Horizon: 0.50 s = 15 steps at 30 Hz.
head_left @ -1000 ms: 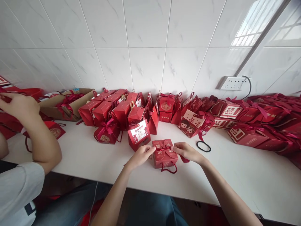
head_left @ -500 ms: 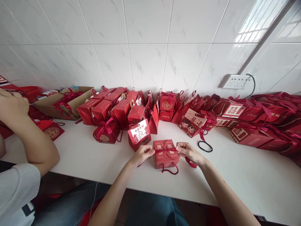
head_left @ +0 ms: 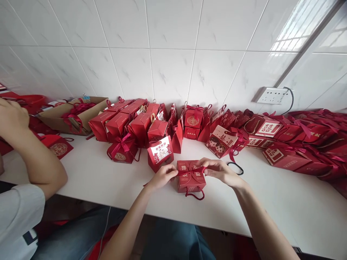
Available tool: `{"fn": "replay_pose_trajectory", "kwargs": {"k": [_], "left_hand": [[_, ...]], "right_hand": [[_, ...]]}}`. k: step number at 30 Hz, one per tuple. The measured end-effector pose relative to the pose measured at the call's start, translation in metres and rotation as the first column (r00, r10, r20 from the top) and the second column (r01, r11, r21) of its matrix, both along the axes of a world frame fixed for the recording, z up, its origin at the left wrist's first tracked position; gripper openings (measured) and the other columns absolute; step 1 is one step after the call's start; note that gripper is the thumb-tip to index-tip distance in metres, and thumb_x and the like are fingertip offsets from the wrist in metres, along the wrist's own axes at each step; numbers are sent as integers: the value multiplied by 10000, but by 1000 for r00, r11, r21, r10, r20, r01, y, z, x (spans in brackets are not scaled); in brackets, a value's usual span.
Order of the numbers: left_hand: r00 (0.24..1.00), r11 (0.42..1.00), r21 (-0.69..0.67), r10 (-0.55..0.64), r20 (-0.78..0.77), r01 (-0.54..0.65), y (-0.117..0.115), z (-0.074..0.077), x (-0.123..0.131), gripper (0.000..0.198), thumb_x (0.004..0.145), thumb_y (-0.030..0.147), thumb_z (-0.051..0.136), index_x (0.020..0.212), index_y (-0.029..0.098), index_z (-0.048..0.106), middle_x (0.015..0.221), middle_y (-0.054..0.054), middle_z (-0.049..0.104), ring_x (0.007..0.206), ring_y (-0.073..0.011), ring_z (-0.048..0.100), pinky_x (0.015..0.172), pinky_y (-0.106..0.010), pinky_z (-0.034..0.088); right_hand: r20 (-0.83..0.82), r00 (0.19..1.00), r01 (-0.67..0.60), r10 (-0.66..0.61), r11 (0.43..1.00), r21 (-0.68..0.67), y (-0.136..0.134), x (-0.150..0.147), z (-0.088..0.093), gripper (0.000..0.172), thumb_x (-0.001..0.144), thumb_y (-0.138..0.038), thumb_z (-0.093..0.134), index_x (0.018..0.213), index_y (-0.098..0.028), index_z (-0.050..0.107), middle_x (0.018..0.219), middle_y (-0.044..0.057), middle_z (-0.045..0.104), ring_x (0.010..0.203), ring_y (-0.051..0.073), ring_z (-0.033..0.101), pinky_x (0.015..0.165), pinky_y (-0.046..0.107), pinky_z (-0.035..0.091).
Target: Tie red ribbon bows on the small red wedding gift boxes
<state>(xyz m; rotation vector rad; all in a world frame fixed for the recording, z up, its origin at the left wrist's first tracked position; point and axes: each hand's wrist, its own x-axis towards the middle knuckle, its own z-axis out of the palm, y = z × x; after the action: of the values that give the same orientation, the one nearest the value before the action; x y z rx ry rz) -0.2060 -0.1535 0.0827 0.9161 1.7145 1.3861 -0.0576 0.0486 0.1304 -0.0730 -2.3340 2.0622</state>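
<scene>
Between my hands, a small red gift box [head_left: 191, 183] with gold characters rests on the white table. A dark red ribbon [head_left: 191, 171] crosses over its top. My left hand [head_left: 164, 177] pinches the ribbon at the box's left edge, and a ribbon tail shows beneath that wrist. On the right side, my right hand [head_left: 221, 172] pinches the ribbon between thumb and fingers. A twisted red cord handle [head_left: 195, 195] hangs from the front of the box onto the table. Just behind stands a red box with a white printed flap [head_left: 161, 153].
Several red boxes [head_left: 141, 126] line the wall, with more piled at the right [head_left: 298, 155]. A cardboard box of ribbons [head_left: 61, 122] stands at the left. Beside me is a co-worker's arm [head_left: 40, 159]. A black elastic loop [head_left: 235, 168] lies behind my right hand. A power strip [head_left: 273, 95] is on the wall.
My right hand has turned over the ribbon and shifted slightly up, bringing the ribbon across the box top. My left hand keeps its pinch at the left edge.
</scene>
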Motion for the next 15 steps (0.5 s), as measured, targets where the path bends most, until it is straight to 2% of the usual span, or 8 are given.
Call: {"fn": "replay_pose_trajectory", "kwargs": {"k": [2, 7, 9, 12, 15], "left_hand": [[999, 1000, -6, 9, -54, -10, -2, 9, 2, 157, 791, 345, 512, 789, 189, 490, 633, 47, 462, 540, -97, 427, 510, -223, 334], [963, 998, -51, -55, -264, 43, -12, 35, 5, 93, 756, 274, 567, 797, 191, 568, 728, 22, 553, 684, -135, 528, 634, -245, 420], [932, 996, -83, -70, -356, 43, -15, 43, 7, 107, 736, 237, 589, 836, 200, 592, 812, 8, 601, 769, -164, 562, 696, -266, 438], [872, 992, -121, -77, -483, 21, -15, 53, 9, 102, 777, 186, 540, 861, 210, 593, 907, -11, 619, 852, -191, 579, 756, -297, 438], [807, 991, -132, -87, -584, 11, -10, 63, 9, 98, 842, 197, 496, 816, 202, 591, 966, -26, 574, 798, -177, 569, 745, -310, 430]], "right_hand": [[-50, 999, -1, 5, 998, 69, -12, -9, 3, 282, 800, -446, 639, 780, -165, 655, 1093, 88, 644, 936, 198, 604, 806, 321, 486], [-92, 988, 138, -122, 971, 193, -33, -30, -7, 284, 835, -439, 568, 811, -177, 674, 812, 49, 695, 728, 174, 624, 682, 289, 493], [-115, 980, 183, -160, 956, 228, -37, -32, -11, 269, 855, -403, 531, 783, -186, 673, 809, 44, 688, 728, 172, 616, 689, 289, 484], [-153, 971, 220, -183, 936, 276, -41, -32, -13, 254, 872, -347, 485, 793, -198, 675, 861, 51, 681, 783, 182, 613, 736, 304, 477], [-185, 961, 256, -207, 917, 305, -45, -30, -16, 230, 872, -295, 467, 842, -210, 678, 892, 51, 679, 813, 186, 613, 766, 319, 476]]}}
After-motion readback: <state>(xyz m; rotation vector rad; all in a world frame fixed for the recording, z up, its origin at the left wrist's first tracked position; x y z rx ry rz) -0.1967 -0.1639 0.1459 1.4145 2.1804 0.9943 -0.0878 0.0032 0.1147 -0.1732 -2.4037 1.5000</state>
